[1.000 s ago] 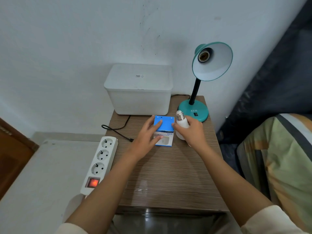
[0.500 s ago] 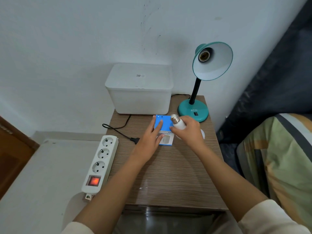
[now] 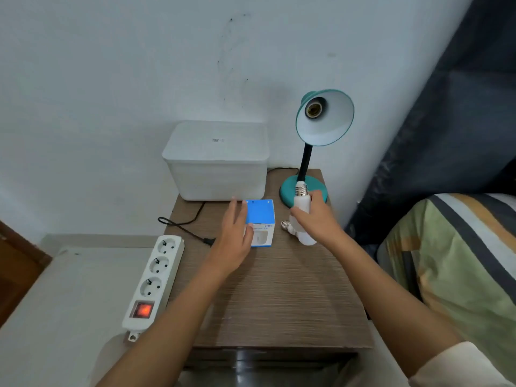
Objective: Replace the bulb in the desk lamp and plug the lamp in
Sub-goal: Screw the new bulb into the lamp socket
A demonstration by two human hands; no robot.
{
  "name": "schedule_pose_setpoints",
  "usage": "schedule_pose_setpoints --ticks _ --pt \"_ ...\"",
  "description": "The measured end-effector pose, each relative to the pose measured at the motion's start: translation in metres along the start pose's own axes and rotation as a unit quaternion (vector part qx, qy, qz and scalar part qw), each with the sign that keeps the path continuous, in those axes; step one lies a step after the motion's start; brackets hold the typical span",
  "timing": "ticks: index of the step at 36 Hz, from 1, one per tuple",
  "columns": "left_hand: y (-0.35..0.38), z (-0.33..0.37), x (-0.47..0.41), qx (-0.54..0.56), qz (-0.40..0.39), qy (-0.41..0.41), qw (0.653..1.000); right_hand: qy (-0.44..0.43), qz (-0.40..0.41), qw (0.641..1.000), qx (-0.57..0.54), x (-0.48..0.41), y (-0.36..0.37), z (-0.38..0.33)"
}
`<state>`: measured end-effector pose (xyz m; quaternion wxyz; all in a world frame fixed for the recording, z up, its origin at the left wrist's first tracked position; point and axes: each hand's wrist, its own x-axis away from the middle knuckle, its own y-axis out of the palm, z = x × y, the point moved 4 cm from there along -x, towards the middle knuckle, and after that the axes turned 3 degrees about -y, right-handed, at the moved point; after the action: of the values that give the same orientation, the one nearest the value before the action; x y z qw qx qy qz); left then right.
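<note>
Right hand [image 3: 315,219] grips the bulb [image 3: 302,203] round its white body, screw cap upward, raised off the desk [image 3: 279,289] in front of the lamp base [image 3: 287,191]. Half a second earlier this bulb was tilted, cap toward the blue box [image 3: 259,216]; it now stands upright and nearer the lamp. Left hand [image 3: 233,238] has eased off the box: fingers straight and spread, holding nothing, thumb overlapping the box front. A second bulb [image 3: 287,227] lies on its side on the desk, just under the right hand

Judgement: the held bulb appears ready for fitting; the next step is to screw it into the empty socket [image 3: 314,108] inside the shade [image 3: 326,127]

Clearances: open air lies between hand and shade, and only the black neck [image 3: 305,160] stands close to that path. The lying bulb is free to roll toward the right desk edge. The plug [image 3: 208,241] lies loose on the desk, near the power strip [image 3: 155,280], whose switch is lit
</note>
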<state>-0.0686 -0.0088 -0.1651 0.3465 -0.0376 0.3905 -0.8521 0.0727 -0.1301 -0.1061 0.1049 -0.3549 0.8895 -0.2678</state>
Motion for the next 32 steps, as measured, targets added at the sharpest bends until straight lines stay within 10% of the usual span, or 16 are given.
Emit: schedule_pose_setpoints --ticks 12,32 --pt "-0.046 0.118 -0.117 0.028 -0.027 0.141 0.989 -0.099 0.143 0.985 0.005 -0.047 -0.093 -0.054" --pt "-0.034 0.143 -0.184 0.043 -0.083 0.255 0.963 -0.088 0.119 0.989 0.0 -0.102 -0.077 -0.056"
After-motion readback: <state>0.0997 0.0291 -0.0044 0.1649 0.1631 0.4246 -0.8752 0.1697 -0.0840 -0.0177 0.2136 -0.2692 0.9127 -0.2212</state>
